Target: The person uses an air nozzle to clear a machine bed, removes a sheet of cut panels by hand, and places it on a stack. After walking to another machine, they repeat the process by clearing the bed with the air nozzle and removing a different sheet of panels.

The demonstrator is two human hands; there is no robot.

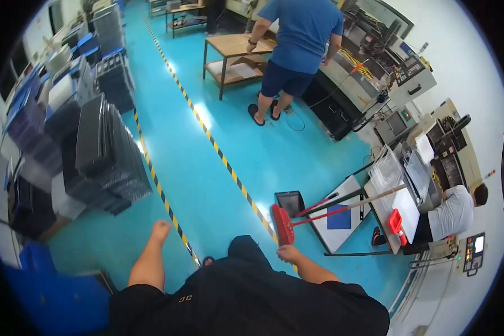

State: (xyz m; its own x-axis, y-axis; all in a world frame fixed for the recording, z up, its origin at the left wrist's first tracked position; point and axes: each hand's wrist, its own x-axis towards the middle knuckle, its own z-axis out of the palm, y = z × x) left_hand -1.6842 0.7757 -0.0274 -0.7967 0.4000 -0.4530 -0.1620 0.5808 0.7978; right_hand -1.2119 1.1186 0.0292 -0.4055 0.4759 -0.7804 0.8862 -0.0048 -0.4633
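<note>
Floor [218, 84]: smooth glossy teal coating, light glare. Beside red broom head [284, 224]: black plastic dustpan [290, 202], slight sheen. Broom handle [369, 200]: pale wood beyond red section. Far from broom, past striped floor line: table [236, 43] with matt wood top, dark metal legs. Stacked trays [103, 154]: dark plastic.

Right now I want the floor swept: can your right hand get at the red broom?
Probably yes: the right hand hangs just below the red broom head on the teal floor, nothing between them.
</note>
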